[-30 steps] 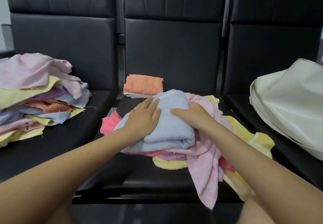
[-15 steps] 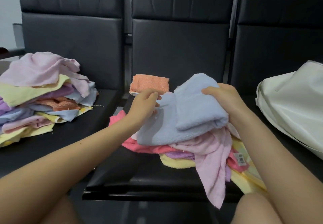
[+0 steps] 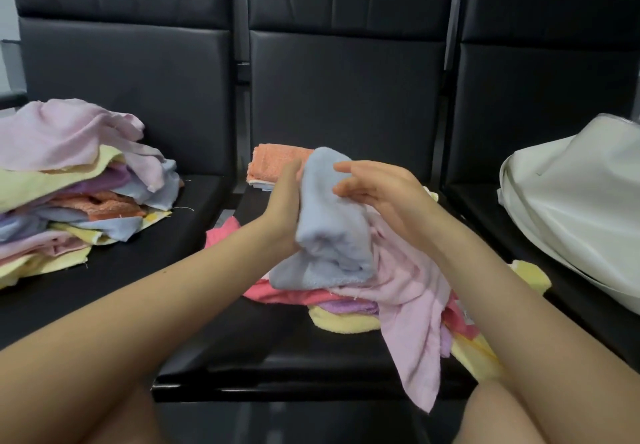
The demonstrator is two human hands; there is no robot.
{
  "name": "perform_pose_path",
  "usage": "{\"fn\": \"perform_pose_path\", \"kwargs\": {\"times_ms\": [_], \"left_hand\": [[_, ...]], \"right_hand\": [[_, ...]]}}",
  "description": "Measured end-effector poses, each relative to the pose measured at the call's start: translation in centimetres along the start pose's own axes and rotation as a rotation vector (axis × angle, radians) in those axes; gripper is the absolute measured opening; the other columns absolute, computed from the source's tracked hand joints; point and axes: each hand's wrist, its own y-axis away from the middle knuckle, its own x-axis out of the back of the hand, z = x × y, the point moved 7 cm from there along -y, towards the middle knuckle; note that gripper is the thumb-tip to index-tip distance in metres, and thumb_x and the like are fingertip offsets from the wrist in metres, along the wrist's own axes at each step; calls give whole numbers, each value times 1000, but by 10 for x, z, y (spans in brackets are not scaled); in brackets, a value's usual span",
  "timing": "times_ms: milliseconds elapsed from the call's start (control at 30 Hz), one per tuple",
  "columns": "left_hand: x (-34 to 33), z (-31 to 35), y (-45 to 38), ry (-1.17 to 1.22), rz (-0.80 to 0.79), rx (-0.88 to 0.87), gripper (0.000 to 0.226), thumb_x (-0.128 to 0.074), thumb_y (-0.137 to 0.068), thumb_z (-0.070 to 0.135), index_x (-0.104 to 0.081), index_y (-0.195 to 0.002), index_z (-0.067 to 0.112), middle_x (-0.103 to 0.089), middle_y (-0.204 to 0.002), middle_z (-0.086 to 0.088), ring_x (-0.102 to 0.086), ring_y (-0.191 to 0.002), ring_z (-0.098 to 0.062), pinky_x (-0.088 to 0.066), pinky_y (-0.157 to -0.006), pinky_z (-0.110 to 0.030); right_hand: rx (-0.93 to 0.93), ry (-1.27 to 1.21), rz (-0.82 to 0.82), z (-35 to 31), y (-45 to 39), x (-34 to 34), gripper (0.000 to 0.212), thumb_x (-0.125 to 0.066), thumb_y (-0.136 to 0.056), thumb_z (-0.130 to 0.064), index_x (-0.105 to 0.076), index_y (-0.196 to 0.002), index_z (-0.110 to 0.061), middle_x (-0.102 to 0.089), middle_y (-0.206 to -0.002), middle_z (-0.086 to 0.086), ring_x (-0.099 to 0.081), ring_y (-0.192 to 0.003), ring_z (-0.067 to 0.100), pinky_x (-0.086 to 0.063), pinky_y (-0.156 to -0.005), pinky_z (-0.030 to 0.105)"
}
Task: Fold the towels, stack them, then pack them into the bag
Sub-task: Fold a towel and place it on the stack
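While the left hand (image 3: 282, 208) holds the blue towel (image 3: 329, 221) over the middle seat (image 3: 263, 346), the right hand (image 3: 377, 190) is loose. Only the orange towel (image 3: 277, 163) looks folded; the bag (image 3: 571, 201) waits.

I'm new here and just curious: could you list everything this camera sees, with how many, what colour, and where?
blue towel: one, light blue, bunched between both hands above the middle seat
loose towels: several, pink, yellow, purple, red, heaped on the middle seat
folded towel: one on top, orange, back of the middle seat
unfolded pile: many, mixed pastels, left seat
bag: one, white, right seat
seats: three, black
left hand: grips the blue towel
right hand: fingers on the blue towel
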Motion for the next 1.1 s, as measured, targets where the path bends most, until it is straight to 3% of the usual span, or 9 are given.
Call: {"fn": "perform_pose_path", "kwargs": {"times_ms": [100,233,433,533,600,733,933,1033,1100], "left_hand": [[4,2,6,70,-46,48,35,-41,-100,30,-63,-95,4,-70,-75,-12,-69,-65,-19,-54,-61,-25],[27,6,8,-113,120,48,21,-51,-94,22,-63,-97,5,-70,-82,-12,-70,-67,-20,-54,-58,-25],[66,7,2,-566,373,-93,24,-47,-91,23,-63,-102,8,-65,-100,-9,-59,-89,-24,-46,-75,-34],[73,3,7,-801,369,-283,20,-43,-97,27,-61,-94,18,-65,-93,1,-59,-86,-12,-43,-69,-26],[80,-7,7,-886,354,-323,26,-42,-100,34,-61,-102,17,-65,-95,1,-60,-88,-11,-43,-74,-27],[89,-11,6,-948,331,-342,34,-41,-100,42,-60,-109,15,-65,-97,3,-60,-91,-12,-41,-78,-27],[76,15,12,-907,298,-405,23,-48,-99,34,-51,-82,19,-51,-75,9,-48,-71,-8,-37,-61,-19],[57,34,20,-778,264,-472,30,-51,-98,37,-58,-110,10,-52,-78,9,-50,-69,0,-39,-57,-9],[44,29,18,-544,131,-306,41,-56,-93,48,-59,-118,16,-64,-97,11,-60,-93,1,-46,-78,-13]], "right_hand": [[128,132,79,1,-5,-3,17,-60,-91,-2,-72,-96,-12,-70,-87,2,-64,-89,11,-52,-88,25],[194,421,216,9,-11,0,22,-66,-87,-6,-66,-106,-16,-62,-94,-2,-56,-79,5,-47,-74,17],[-84,555,84,40,-9,-8,48,-75,-82,-37,-54,-119,-17,-67,-95,-3,-65,-86,9,-54,-72,25],[-189,628,45,46,-9,-14,40,-71,-84,-46,-64,-98,-9,-67,-70,-2,-64,-59,3,-44,-47,13],[-278,661,4,52,-8,-19,44,-68,-83,-52,-63,-91,-10,-63,-66,-1,-62,-58,6,-44,-50,15],[-291,571,-44,61,-9,-30,38,-76,-74,-51,-62,-81,-16,-67,-78,3,-61,-65,12,-50,-58,22],[-235,184,-28,46,2,-36,25,-70,-87,-27,-68,-106,-10,-75,-98,4,-70,-94,18,-55,-78,28],[-145,-118,-23,20,5,-33,25,-67,-87,-12,-68,-111,-6,-74,-104,11,-71,-99,24,-57,-85,36],[-130,-253,-49,8,7,-34,29,-64,-87,-7,-65,-116,-4,-72,-108,14,-70,-102,27,-57,-86,39]]}}
